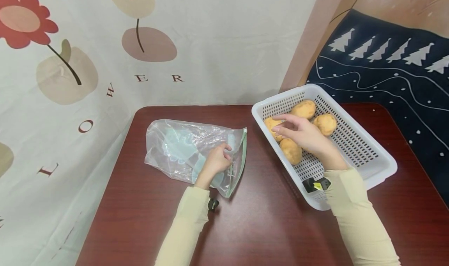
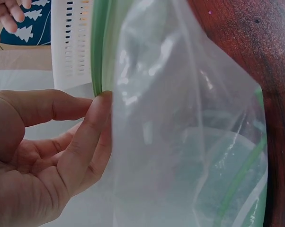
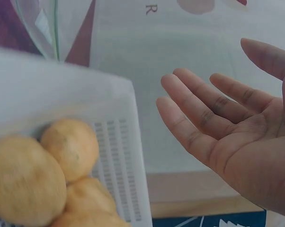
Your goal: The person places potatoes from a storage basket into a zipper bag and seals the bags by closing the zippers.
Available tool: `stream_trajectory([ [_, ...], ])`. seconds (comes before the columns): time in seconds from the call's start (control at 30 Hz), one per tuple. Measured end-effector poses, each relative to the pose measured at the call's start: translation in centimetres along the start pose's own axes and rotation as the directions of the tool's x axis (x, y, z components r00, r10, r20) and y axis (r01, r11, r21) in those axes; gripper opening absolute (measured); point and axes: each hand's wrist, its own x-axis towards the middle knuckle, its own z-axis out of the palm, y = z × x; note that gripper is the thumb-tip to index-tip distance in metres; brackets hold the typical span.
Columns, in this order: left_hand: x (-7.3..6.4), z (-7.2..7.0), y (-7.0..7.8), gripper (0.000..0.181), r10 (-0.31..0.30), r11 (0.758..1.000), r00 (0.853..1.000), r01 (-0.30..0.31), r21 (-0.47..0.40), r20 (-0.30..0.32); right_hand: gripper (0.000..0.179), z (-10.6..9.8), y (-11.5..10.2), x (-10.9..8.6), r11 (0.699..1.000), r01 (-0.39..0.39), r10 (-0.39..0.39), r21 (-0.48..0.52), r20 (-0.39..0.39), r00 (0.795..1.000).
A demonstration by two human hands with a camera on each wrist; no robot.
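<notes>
A clear plastic zip bag [image 1: 159, 141] with a green-edged mouth and a pale green print lies left of centre on the table. My left hand [image 1: 218, 159] pinches the bag at its green edge [image 2: 98, 47], as the left wrist view shows. On the right, my right hand [image 1: 306, 135] hovers over several potatoes [image 1: 291, 151] in a white perforated basket [image 1: 363, 145]. Its fingers are relaxed and spread, with nothing in the palm in the right wrist view. The hand partly hides the potatoes beneath it in the head view.
The dark red wooden table [image 1: 256, 227] carries both bag and basket. Behind it hangs a pale cloth [image 1: 224, 43] printed with flowers and letters. A dark blue cloth [image 1: 396, 86] with white trees hangs at the right.
</notes>
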Motion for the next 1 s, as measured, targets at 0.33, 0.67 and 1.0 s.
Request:
stream_trajectory([
  [0.33, 0.0, -0.1, 0.0, 0.039, -0.003, 0.997, 1.000, 0.001, -0.083, -0.020, 0.037, 2.8, 0.5, 0.8, 0.998, 0.034, -0.036, 0.050, 0.040, 0.999],
  [0.67, 0.1, -0.4, 0.3, 0.037, 0.027, 0.964, 0.996, -0.049, -0.260, -0.088, 0.038, 4.7, 0.8, 0.5, 0.995, -0.007, -0.001, 0.099, 0.085, 0.996],
  [1.0, -0.4, -1.3, 1.3, 0.037, 0.081, 0.916, 0.991, -0.118, -0.383, -0.109, 0.038, 5.7, 1.6, 0.9, 0.996, -0.003, -0.002, 0.090, 0.052, 0.999],
])
